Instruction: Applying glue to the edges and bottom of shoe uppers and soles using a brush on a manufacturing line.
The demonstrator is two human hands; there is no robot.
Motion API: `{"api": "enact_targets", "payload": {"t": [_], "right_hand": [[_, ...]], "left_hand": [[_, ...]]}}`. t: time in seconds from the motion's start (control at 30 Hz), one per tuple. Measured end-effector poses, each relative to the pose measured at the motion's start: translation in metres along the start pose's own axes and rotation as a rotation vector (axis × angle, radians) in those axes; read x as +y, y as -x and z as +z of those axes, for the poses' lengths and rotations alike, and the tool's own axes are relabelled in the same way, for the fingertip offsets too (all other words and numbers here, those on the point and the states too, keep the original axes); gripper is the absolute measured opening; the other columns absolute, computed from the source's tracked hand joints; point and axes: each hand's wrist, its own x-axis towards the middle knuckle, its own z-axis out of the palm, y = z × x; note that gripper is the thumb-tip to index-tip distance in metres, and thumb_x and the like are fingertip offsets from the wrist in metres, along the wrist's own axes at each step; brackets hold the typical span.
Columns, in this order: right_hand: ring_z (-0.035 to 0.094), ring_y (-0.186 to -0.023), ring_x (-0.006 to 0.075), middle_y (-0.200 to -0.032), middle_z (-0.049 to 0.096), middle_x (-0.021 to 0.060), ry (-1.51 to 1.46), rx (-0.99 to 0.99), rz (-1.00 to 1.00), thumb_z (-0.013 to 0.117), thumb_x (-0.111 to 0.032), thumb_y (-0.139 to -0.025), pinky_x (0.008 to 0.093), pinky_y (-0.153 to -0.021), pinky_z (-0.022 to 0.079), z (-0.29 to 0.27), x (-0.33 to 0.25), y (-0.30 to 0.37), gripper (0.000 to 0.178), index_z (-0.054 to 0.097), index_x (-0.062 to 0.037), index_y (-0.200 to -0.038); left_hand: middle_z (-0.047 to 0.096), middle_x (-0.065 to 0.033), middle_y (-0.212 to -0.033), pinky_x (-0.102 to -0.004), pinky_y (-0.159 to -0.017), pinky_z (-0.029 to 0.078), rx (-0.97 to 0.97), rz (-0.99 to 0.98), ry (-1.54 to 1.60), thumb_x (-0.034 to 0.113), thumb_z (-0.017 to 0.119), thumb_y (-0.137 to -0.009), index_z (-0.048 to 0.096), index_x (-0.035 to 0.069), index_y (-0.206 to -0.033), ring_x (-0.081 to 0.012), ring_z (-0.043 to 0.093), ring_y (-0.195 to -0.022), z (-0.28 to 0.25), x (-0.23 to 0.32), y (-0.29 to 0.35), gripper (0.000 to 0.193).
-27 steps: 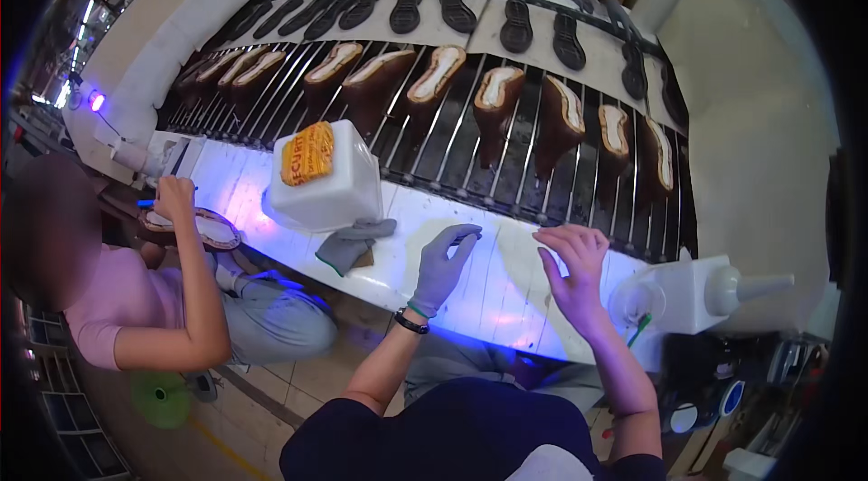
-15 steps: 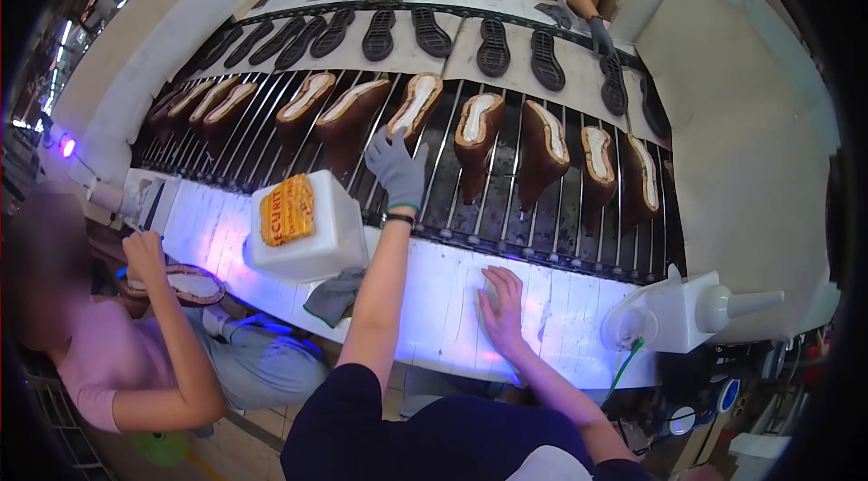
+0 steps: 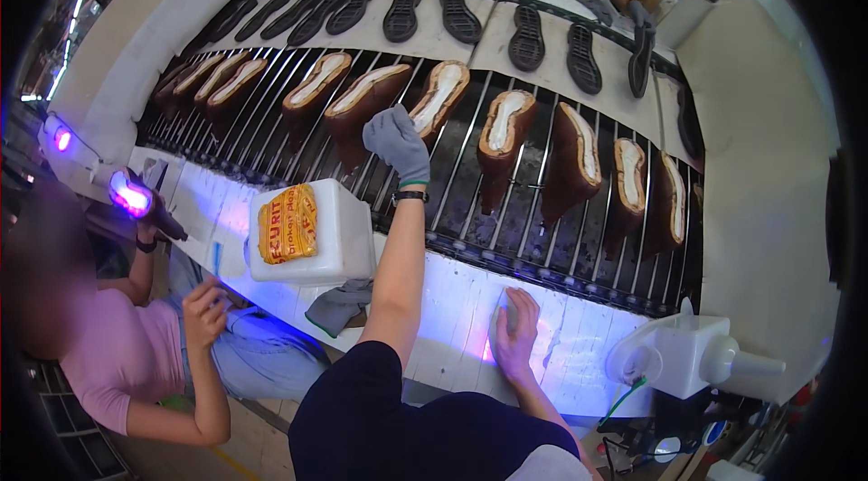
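My left hand (image 3: 398, 145), in a grey glove, has its fingers curled between two brown boot uppers lying sole side up on the rack. It touches or nearly touches the near left side of one boot upper (image 3: 440, 101), which has a tan rim and a white middle. What the fingers grip, if anything, is hidden. My bare right hand (image 3: 517, 327) rests on the white table edge (image 3: 457, 300), thumb apart from the fingers, with nothing visible in it. More boot uppers (image 3: 508, 124) line the rack on both sides.
The metal-rod conveyor (image 3: 479, 219) runs across, with black soles (image 3: 527, 38) on the shelf behind. A white container (image 3: 312, 232) with an orange packet and grey cloth (image 3: 339, 307) stand left. A white bottle (image 3: 692, 354) lies right. Co-workers work at left and far side.
My left hand has moved left and up among the boot uppers, and its fingers have curled in. The right hand stays on the table edge. The left co-worker has lifted a boot.
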Motion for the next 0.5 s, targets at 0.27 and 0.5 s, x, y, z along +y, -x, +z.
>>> {"api": "enact_targets", "payload": {"t": [0.27,0.5], "right_hand": [[0.052,-0.120,0.0356,-0.122,0.058,0.0190,0.013,-0.003,-0.011,0.058,0.000,-0.086,0.0426,-0.105,0.039,-0.001,0.001,-0.001,0.036,0.058,-0.0003,-0.121],[0.052,-0.119,0.0368,-0.121,0.058,0.0195,0.014,-0.012,0.022,0.059,0.001,-0.084,0.0430,-0.104,0.039,0.001,0.002,0.003,0.035,0.058,-0.0001,-0.119]], "left_hand": [[0.053,-0.0162,-0.128,-0.0498,-0.102,0.034,-0.057,-0.143,0.103,0.026,0.077,-0.079,0.051,0.009,-0.131,-0.0352,0.051,-0.117,-0.011,0.014,0.032,0.061],[0.057,-0.0154,-0.125,-0.0405,-0.101,0.044,-0.210,-0.124,0.236,0.009,0.080,-0.070,0.052,0.008,-0.131,-0.0345,0.051,-0.118,0.009,-0.009,0.039,0.067]]}}
